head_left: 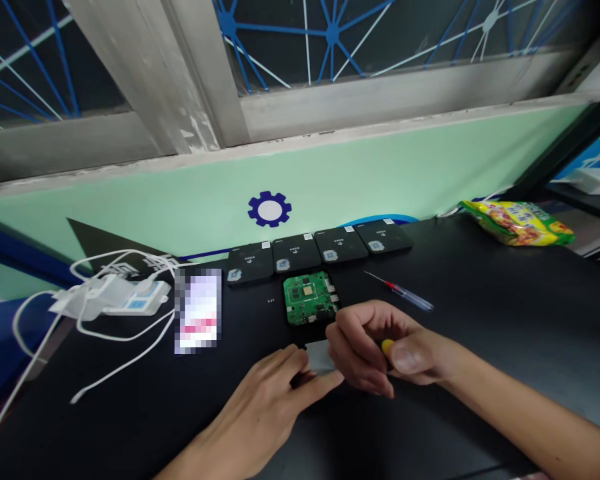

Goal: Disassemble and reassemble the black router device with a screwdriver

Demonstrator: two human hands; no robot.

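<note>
My left hand [273, 397] is closed at the edge of a flat grey piece [321, 357], perhaps a metal plate, low over the black table. The piece is partly hidden by both hands. Close beside it my right hand [380, 347] is closed round a small tool with a yellow end [387, 347]. The rest of that tool is hidden in the fingers. Just beyond the hands lies an opened black case with a green circuit board [307, 300] in it. Several tiny screws [271, 301] lie to the left of the case.
Several black flat boxes [295, 253] stand in a row along the wall. A screwdriver with a clear handle [410, 297] lies to the right. On the left are a blurred-out phone [199, 310], a white power strip [140, 300] and loose white cables. A yellow-green snack bag [523, 225] sits back right.
</note>
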